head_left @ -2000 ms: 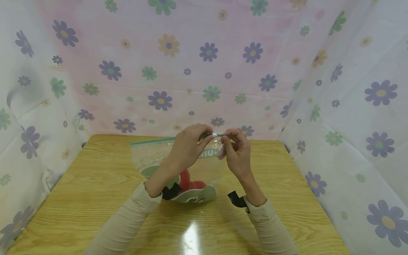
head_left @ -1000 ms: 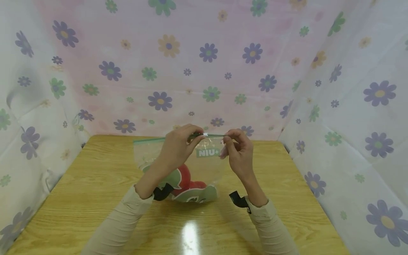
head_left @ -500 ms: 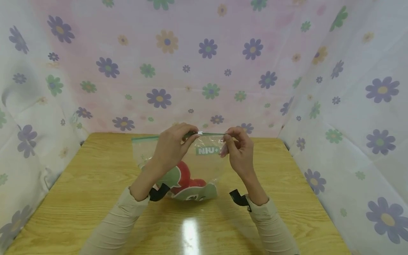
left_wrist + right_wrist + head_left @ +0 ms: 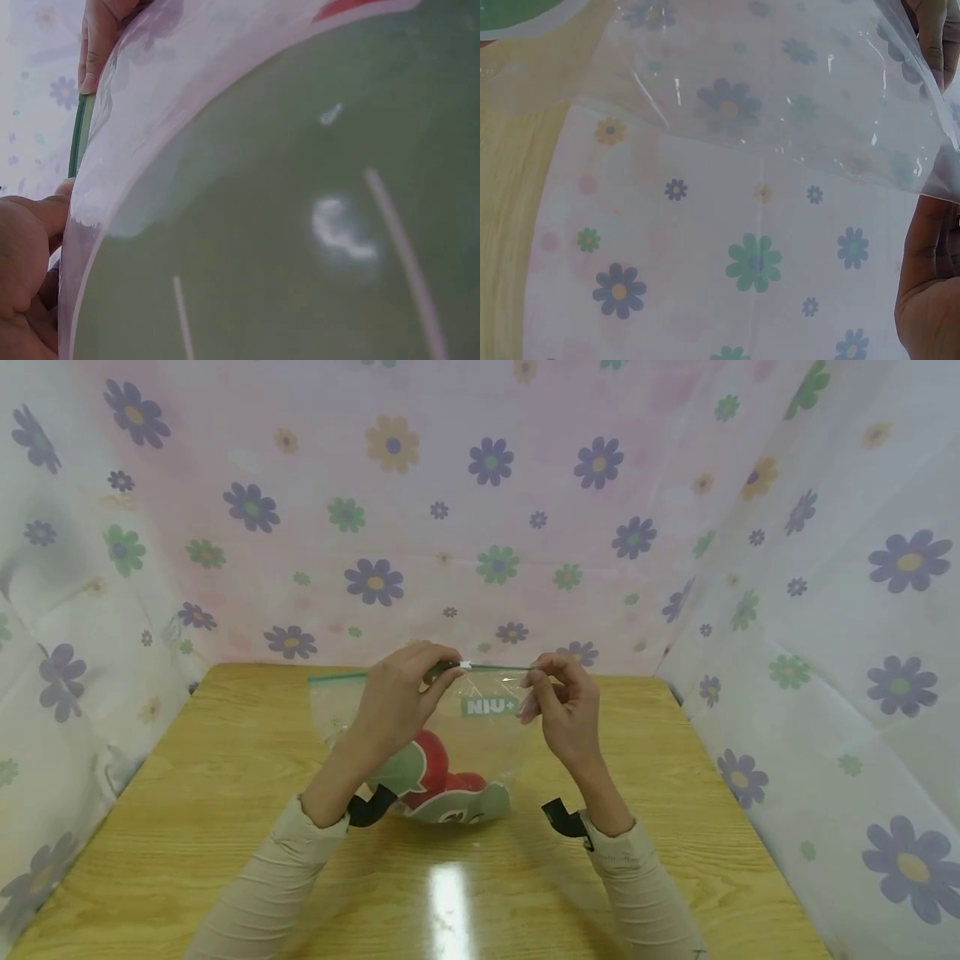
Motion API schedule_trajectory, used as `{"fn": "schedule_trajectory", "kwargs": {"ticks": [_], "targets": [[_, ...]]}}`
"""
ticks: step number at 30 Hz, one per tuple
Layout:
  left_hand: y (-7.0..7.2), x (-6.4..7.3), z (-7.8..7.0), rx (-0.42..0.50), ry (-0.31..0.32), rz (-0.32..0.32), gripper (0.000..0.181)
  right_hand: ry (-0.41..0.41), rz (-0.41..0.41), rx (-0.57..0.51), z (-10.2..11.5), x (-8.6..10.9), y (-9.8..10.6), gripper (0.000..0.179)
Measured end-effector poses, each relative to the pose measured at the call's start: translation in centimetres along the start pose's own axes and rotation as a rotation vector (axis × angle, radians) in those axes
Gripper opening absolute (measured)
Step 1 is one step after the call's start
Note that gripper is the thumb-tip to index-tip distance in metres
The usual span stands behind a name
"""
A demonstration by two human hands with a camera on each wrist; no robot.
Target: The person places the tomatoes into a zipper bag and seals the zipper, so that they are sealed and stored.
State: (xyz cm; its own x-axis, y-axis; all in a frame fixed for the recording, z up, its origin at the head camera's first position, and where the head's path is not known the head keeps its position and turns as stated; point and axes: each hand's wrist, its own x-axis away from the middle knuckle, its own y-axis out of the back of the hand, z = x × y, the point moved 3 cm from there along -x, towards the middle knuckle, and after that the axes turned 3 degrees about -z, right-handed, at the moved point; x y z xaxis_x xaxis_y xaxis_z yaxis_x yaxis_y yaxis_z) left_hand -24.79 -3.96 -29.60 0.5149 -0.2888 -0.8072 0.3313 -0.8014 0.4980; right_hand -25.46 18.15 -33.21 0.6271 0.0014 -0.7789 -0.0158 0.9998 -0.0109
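A clear zip bag (image 4: 489, 707) with a green strip along its top and a "NIU+" label stands on the wooden table. Red rounded shapes (image 4: 431, 764) and green printed patches show low in it. My left hand (image 4: 401, 693) pinches the top strip at a small white slider (image 4: 465, 665). At the bag's upper right corner, my right hand (image 4: 566, 710) pinches the strip between thumb and finger. The left wrist view is mostly filled by the green print (image 4: 262, 225), with the green zip strip (image 4: 79, 139) stretched between both hands. Clear film (image 4: 765, 90) crosses the right wrist view.
The wooden table (image 4: 637, 877) extends around the bag. Flower-patterned cloth (image 4: 480, 527) encloses it at the back and both sides. A black wrist mount (image 4: 372, 806) sits by the left cuff, and another black mount (image 4: 564, 818) by the right cuff.
My left hand has slid left along the top strip together with the white slider, widening the gap between the hands and uncovering the label. My right hand has stayed almost still at the corner.
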Motion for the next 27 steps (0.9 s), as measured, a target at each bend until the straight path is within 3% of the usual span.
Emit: {"fn": "schedule_trajectory", "kwargs": {"ticks": [12,27], "targets": [[0.8,0.1,0.6,-0.027,-0.001,-0.004,0.015,-0.020,-0.002,0.005,0.1,-0.1,0.1,0.013],[2.0,1.0,2.0,-0.081,-0.052,-0.055,0.014,-0.037,-0.022,-0.003,0.0,0.2,0.5,0.008]]}}
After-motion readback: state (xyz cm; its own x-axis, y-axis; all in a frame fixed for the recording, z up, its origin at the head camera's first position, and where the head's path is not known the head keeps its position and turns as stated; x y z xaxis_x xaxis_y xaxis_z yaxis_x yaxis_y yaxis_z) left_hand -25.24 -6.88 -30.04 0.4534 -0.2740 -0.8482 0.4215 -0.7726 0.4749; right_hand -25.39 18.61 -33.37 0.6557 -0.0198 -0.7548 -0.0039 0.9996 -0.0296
